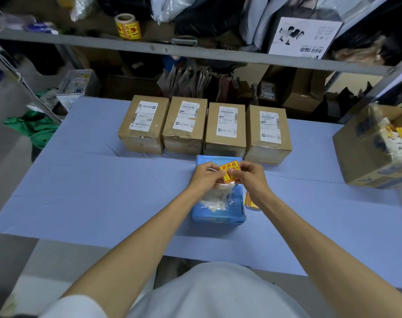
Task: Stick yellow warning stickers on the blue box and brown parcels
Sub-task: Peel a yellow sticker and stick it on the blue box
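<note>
Now, along the far edge of the tabletop [103, 191] four brown parcels stand close together in a row, each with a white label on top: the leftmost parcel [144, 125], the second parcel [184, 125], the third parcel [225, 129] and the rightmost parcel [267, 134]. Just in front of the third and rightmost ones, near the middle of the tabletop, lies the blue box [218, 214]. Over its far end my left hand [205, 175] pinches the left side of a yellow sticker [229, 169] with red characters, and my right hand [250, 174] pinches its right side, fingers curled. I cannot tell whether the sticker touches the box. Just beside the box's right side lie spare stickers [250, 201], partly hidden under my right wrist. At the right edge sits an open carton [365, 154] holding yellow and white scraps.
</note>
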Motion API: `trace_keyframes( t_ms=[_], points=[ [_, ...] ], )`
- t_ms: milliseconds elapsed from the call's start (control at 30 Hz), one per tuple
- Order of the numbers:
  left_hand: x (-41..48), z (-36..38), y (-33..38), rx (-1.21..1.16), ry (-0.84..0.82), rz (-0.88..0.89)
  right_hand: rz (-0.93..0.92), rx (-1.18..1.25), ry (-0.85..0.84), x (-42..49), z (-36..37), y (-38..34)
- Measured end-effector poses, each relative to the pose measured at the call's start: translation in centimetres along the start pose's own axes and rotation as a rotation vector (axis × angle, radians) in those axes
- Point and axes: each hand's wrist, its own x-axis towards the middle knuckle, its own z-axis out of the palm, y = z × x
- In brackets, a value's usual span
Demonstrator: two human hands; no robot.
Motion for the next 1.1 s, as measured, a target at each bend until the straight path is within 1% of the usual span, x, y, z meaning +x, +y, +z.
trace_keyframes(
  t_ms=[133, 333, 633, 833, 1100],
  points=[
    [-0.2, -0.9, 0.1, 0.093, -0.017, 0.022, 0.018, -0.113, -0.059, 0.3, -0.2, -0.2],
    [-0.7, -1.0, -0.1, 0.096, -0.036, 0.018, -0.017, -0.036, -0.021, 0.0, 0.3, 0.3],
    [-0.5, -1.4, -0.5, 0.122, -0.025, 0.013, -0.01, -0.064, 0.031, 0.0, 0.2, 0.9],
    [-0.3, -1.3, -0.4, 0.16, -0.061, 0.014, -0.024, -0.102, 0.048, 0.7, 0.0, 1.1],
    [-0.1, -1.6, -0.5, 0.145, -0.105, 0.029, 0.003, -0.08, 0.053, 1.0, -0.1, 1.3]
  ],
)
